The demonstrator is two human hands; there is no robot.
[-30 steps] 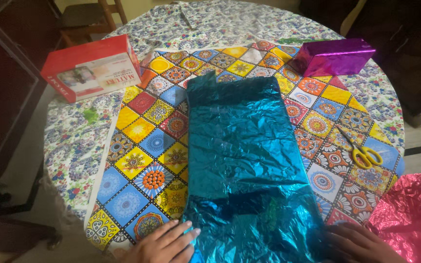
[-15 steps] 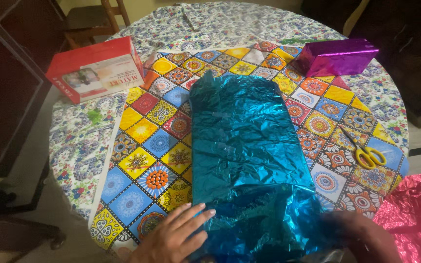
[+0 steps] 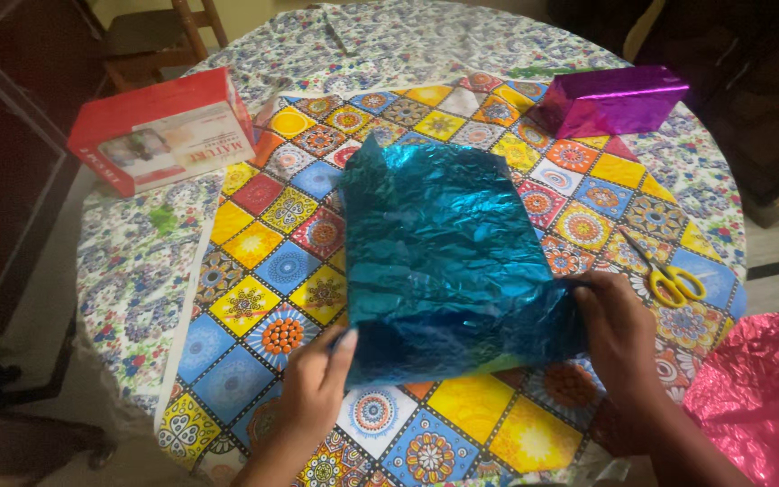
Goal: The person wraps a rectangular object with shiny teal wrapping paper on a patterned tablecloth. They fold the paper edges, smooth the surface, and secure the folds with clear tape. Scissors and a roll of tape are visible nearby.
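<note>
Blue foil sheet [image 3: 439, 261]: crinkled, shiny, lying mid-table on the patterned mat; its near edge is lifted and folded back over the rest, its far edge lies flat toward the purple box.
Left hand [image 3: 313, 390]: at the sheet's near left corner, fingers curled up around the folded edge, gripping it.
Right hand [image 3: 619, 329]: at the sheet's near right corner, fingers closed over the foil edge, pinching it.
Patterned mat [image 3: 462, 433]: bright tile-print squares in yellow, blue, orange and red; bare along the near side, in front of the folded edge.
Scissors [image 3: 664, 275]: yellow handles, lying on the mat just right of the right hand, apart from the foil.
Purple box [image 3: 610, 99]: wrapped in shiny purple foil, at the far right of the mat.
Red carton [image 3: 160, 131]: red and white, at the far left, on the floral cloth.
Floral cloth [image 3: 132, 271]: covers the round table under the mat.
Pink foil [image 3: 759, 397]: crinkled sheet at the near right, past the table's edge.
</note>
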